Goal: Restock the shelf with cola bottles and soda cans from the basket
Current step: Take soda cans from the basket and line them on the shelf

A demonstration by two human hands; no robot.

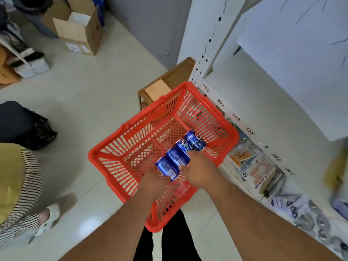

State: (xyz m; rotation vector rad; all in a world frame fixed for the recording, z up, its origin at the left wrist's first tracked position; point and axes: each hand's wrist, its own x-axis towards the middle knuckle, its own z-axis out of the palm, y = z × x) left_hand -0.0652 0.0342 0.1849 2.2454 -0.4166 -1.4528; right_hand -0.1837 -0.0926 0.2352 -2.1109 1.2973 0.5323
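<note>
– What is staying out of sight around the blue cans (179,154)?
– The fingers of both the left hand (153,182) and the right hand (198,171) are lying under or behind them, so the grip itself is hiding. Part of the red basket (116,146) floor is disappearing beneath the forearms.
– And the shelf (250,102)?
– The packets (252,166) on its lower level are blurring; their print is proving too smeared to read. One number on the front strip is smudging out too.
– Anyone else?
– A person in a striped sleeve (28,185) is being cut off by the left edge, and the cardboard box (79,29) by the top.
</note>
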